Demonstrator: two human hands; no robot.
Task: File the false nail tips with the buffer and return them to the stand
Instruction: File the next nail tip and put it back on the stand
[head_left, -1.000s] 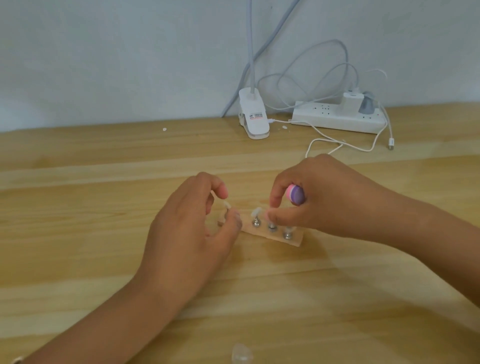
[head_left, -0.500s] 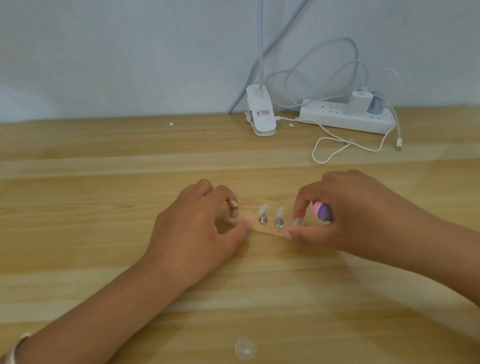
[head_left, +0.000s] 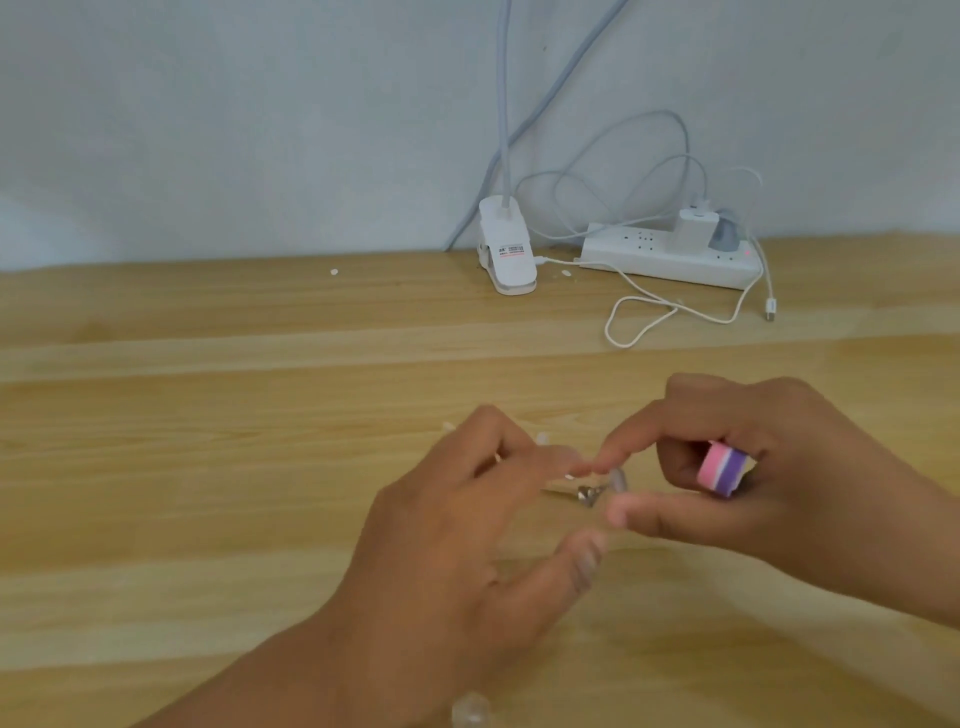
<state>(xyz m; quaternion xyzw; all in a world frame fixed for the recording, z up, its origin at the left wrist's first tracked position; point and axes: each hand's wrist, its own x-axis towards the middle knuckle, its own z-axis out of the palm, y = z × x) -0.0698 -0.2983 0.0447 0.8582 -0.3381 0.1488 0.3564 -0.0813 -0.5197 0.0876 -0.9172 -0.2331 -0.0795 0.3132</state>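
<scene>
My right hand (head_left: 779, 478) grips the pink and purple buffer (head_left: 723, 469) in its curled fingers. Its forefinger and thumb reach left to either side of a clear nail tip (head_left: 618, 480) on a metal peg (head_left: 587, 493) of the stand. My left hand (head_left: 467, 540) lies over most of the stand with its fingers stretched out and its thumb apart; its forefinger tip meets my right forefinger tip. Two white nail tips (head_left: 541, 439) show beyond the left fingers. The image is blurred here.
A loose clear nail tip (head_left: 470, 712) lies at the near edge. At the back of the wooden table (head_left: 208, 467) stand a white clip lamp base (head_left: 506, 260), a power strip (head_left: 670, 260) with plugs, and a looped white cable (head_left: 644, 322).
My left hand has let go of its pinch at the stand's left end and spread across it. My right hand has lifted and its forefinger has come to the middle nail tip.
</scene>
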